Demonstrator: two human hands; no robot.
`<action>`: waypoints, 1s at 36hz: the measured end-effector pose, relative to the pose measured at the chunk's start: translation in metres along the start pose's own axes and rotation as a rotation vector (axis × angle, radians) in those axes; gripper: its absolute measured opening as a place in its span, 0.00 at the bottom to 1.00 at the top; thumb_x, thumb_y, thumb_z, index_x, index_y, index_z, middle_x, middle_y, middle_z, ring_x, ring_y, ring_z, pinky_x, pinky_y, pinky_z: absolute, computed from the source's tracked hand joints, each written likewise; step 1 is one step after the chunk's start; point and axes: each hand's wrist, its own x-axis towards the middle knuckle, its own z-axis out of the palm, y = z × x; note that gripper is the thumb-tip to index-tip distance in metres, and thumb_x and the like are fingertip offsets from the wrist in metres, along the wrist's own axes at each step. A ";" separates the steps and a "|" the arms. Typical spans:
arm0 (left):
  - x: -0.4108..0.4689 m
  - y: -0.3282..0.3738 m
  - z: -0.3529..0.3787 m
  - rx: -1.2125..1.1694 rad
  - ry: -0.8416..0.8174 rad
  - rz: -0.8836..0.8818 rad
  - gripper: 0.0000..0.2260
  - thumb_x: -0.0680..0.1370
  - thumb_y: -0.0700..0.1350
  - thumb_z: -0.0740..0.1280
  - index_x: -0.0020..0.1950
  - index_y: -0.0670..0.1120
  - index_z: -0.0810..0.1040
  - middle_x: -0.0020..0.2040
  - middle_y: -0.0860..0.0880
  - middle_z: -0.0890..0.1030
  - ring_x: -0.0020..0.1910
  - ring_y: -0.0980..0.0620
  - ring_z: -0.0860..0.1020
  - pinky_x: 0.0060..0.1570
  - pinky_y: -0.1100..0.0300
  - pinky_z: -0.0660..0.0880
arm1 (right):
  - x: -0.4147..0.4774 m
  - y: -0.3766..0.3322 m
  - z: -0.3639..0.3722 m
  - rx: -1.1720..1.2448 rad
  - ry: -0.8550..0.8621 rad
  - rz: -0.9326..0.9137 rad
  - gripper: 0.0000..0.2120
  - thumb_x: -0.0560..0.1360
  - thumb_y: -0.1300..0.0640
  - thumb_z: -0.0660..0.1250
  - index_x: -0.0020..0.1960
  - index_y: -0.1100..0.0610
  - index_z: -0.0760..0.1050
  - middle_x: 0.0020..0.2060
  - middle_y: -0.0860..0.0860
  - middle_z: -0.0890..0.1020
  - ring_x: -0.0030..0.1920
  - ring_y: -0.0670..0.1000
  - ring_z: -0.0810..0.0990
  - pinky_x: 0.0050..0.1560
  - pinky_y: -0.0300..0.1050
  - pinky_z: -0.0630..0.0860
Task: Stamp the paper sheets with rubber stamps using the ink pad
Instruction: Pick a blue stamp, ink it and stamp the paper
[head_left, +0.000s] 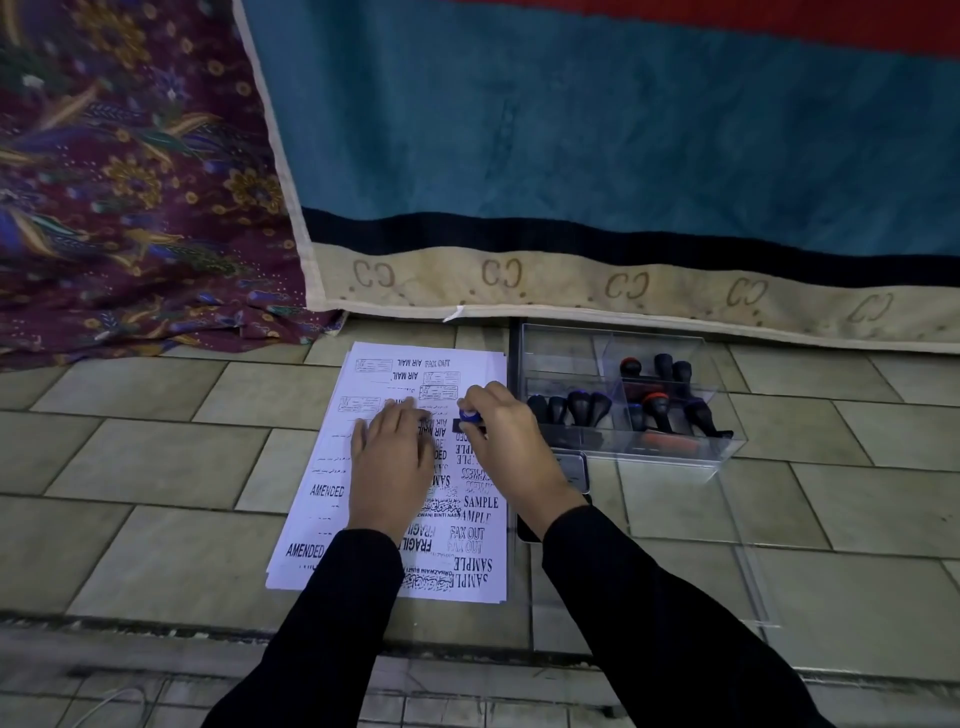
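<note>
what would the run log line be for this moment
phase: stamping | left hand: flat on paper sheets | right hand: pressing blue-capped stamp on top sheet | spare stamps in clear box at right

— What's the floor (171, 452) made of?
— Smooth tiles, pale with a faint sheen, dark grout between them. The sheets (467, 587) on them are plain matt white paper, covered in black ink prints.
— And that box (727, 447)?
— Clear hard plastic, glossy, see-through walls. The stamp handles (582, 408) inside look like shiny black plastic, some banded orange.
— The hangings?
— Cloth. The teal blanket (571, 130) looks soft and fuzzy, matt; the purple floral fabric (130, 182) is thinner and crumpled. The sleeves (665, 613) are matt black cloth.
</note>
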 end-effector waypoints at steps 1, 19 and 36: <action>0.000 0.000 0.000 -0.002 -0.001 0.000 0.15 0.78 0.43 0.59 0.65 0.47 0.72 0.70 0.49 0.70 0.72 0.49 0.63 0.73 0.46 0.52 | 0.000 0.000 -0.001 0.003 0.003 0.004 0.07 0.73 0.67 0.66 0.50 0.61 0.74 0.47 0.56 0.77 0.44 0.56 0.79 0.45 0.52 0.78; -0.001 0.001 -0.001 -0.036 0.013 -0.013 0.13 0.79 0.45 0.57 0.63 0.49 0.72 0.70 0.51 0.70 0.72 0.52 0.63 0.73 0.47 0.51 | 0.055 0.073 -0.079 0.131 0.388 0.341 0.08 0.73 0.64 0.68 0.52 0.59 0.76 0.51 0.56 0.77 0.44 0.51 0.79 0.50 0.42 0.78; -0.002 0.002 -0.003 -0.054 0.001 -0.013 0.13 0.80 0.45 0.57 0.63 0.50 0.72 0.70 0.52 0.69 0.72 0.53 0.62 0.73 0.48 0.51 | 0.082 0.087 -0.056 -0.129 -0.128 0.487 0.08 0.76 0.64 0.64 0.53 0.62 0.79 0.52 0.59 0.81 0.54 0.56 0.78 0.54 0.44 0.75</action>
